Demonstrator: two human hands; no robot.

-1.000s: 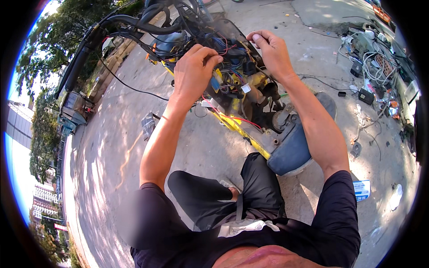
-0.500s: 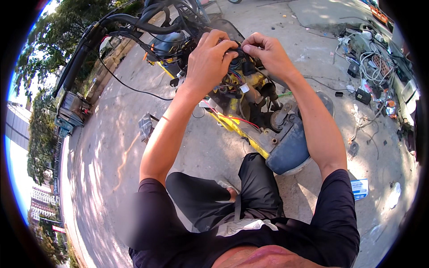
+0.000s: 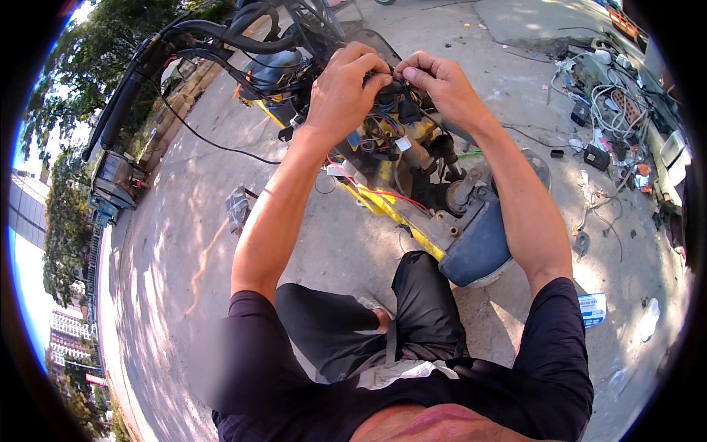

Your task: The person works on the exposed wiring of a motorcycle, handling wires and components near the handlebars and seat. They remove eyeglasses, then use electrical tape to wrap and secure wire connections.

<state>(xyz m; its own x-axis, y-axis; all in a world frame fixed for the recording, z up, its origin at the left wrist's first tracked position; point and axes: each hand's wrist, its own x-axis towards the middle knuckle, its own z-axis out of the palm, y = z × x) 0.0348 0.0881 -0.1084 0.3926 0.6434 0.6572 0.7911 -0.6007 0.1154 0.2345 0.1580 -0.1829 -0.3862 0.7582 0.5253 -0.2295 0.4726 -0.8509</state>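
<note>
A stripped scooter with a yellow frame (image 3: 418, 237) lies in front of me, its wiring exposed. Over its wire bundle (image 3: 380, 124), my left hand (image 3: 345, 87) is closed in a pinch, with the fingertips on something small and dark. Close to its right, my right hand (image 3: 446, 87) pinches too, thumb against forefinger; what lies between those fingers is too small to name. A black connector-like block (image 3: 409, 112) hangs just below the fingertips. Nearer to me are a white tag (image 3: 403, 144), a red wire (image 3: 394, 196) and a dark rounded body panel (image 3: 480, 247).
Black handlebar tubing and cables (image 3: 213, 37) rise at the far left. Loose wires (image 3: 615, 103) and scrap lie along the right side. A blue-and-white box (image 3: 591, 309) rests on the concrete near my right elbow. Left of my left forearm sits a grey metal part (image 3: 237, 209).
My fingertips have shifted slightly, with the right hand's fingers curling closer to the left hand's. Both hands stay over the wiring, and the scooter appears nearly unchanged.
</note>
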